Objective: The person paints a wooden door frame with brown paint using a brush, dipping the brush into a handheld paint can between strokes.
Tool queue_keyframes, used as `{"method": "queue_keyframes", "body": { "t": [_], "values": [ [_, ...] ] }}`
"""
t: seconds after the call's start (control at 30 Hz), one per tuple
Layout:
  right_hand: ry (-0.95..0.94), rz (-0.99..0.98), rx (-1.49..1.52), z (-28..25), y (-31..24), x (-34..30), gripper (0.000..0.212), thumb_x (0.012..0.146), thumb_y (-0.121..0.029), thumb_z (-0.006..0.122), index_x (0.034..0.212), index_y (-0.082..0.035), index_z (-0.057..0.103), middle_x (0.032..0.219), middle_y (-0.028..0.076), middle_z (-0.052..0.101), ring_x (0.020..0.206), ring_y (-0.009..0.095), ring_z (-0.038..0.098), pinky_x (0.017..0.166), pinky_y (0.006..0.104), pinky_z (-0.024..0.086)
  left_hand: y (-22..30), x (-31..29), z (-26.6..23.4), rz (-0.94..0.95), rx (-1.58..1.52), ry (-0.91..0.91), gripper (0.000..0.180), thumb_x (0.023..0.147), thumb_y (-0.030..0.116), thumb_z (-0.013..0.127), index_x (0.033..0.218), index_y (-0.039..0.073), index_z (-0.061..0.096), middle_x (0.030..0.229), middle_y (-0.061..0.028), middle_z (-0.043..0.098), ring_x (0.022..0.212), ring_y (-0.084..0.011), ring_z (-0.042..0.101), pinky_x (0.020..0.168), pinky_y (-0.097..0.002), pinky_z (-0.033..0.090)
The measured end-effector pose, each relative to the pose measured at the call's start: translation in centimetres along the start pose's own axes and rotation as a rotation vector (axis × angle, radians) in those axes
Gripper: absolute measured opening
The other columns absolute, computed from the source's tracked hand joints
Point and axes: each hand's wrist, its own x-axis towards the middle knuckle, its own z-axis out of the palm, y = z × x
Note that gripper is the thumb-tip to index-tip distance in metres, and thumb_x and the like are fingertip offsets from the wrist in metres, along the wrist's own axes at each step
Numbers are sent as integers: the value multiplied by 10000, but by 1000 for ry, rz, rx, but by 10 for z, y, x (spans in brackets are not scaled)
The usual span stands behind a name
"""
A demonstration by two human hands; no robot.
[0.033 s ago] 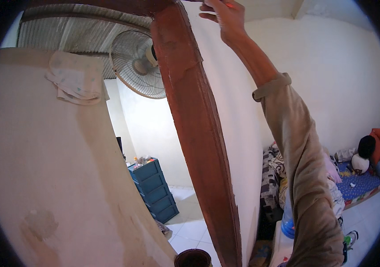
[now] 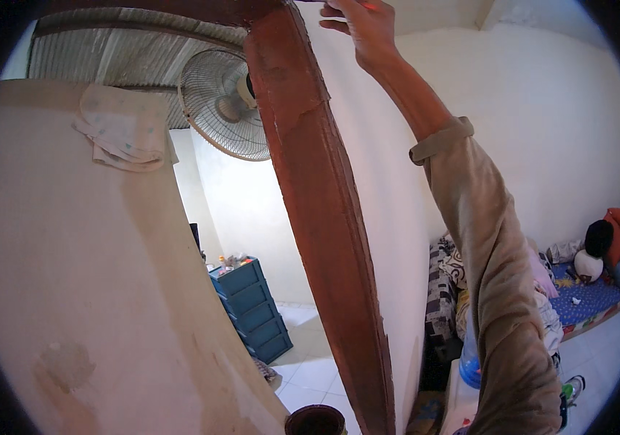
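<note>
High at the top edge, my right hand point(image 2: 370, 32) is closed on what looks like a paintbrush. Only a bit of its orange-red handle point(image 2: 369, 6) shows between the fingers; the rest is hidden or cut off by the picture's edge. The fingers are close to the top corner of a reddish-brown door frame point(image 2: 310, 167), whose post slants down through the middle. At the bottom edge stands an open can point(image 2: 315, 420), its rim and inside coated dark brown. What supports the can is out of sight. My left hand is not in view.
A pale panel point(image 2: 70, 239) with a cloth point(image 2: 125, 130) over its top stands on the left. Beyond the opening are a fan point(image 2: 226, 105) and a blue drawer cabinet point(image 2: 252, 308). At right lie a blue mattress point(image 2: 585, 297) and a water bottle point(image 2: 469, 362).
My right hand has shifted slightly left and up along the top of the door frame. The can and the rest of the room look the same.
</note>
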Motion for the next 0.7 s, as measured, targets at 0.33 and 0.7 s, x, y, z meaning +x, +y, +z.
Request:
{"method": "queue_keyframes", "body": {
  "t": [0.33, 0.7],
  "values": [
    [-110, -110, 161, 31, -25, 6, 194, 900, -150, 628, 1011, -4, 693, 864, 47, 660, 787, 139, 637, 699, 298, 557, -3, 2, 2, 15, 7, 41, 638, 997, 549, 313, 1418, 85, 440, 1288, -162, 593, 1092, -366, 624, 906, -574, 519],
    [-16, -88, 50, 45, -26, 12, 214, 908, -152, 618, 1016, 13, 702, 860, 50, 670, 751, 119, 620, 660, 268, 538, -4, 0, 2, 6, 7, 58, 638, 998, 548, 309, 1421, 88, 437, 1295, -165, 587, 1103, -373, 616, 909, -588, 513]
  ]
}}
